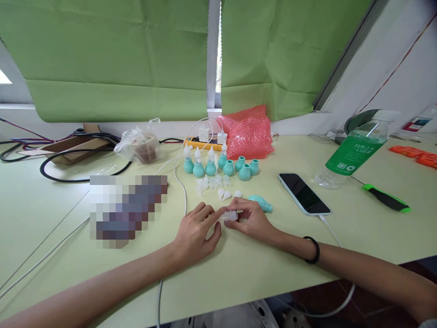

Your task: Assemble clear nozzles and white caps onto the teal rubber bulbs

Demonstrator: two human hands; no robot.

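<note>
My right hand (pixel 251 219) pinches a small clear plastic cylinder (pixel 229 216) between thumb and fingers, just above the table. My left hand (pixel 200 232) has its index finger stretched to the cylinder's left end, thumb apart and the other fingers loosely bent. Beyond the hands lie small white pointed tips (pixel 225 195) and several clear plastic pieces (pixel 215 182). Behind these stand several teal rubber bulbs (pixel 245 172); some carry clear nozzles (pixel 198 155), others have open necks. A teal bulb-shaped piece (pixel 261 202) lies on its side by my right hand.
A phone (pixel 303 193) on a white cable, a green-labelled bottle (pixel 357 150) and a green-black screwdriver (pixel 385 197) lie to the right. Red bubble wrap (pixel 247 134) and a power strip (pixel 205 144) sit behind. Black cables (pixel 51 166) and a blurred-out object (pixel 129 209) are left.
</note>
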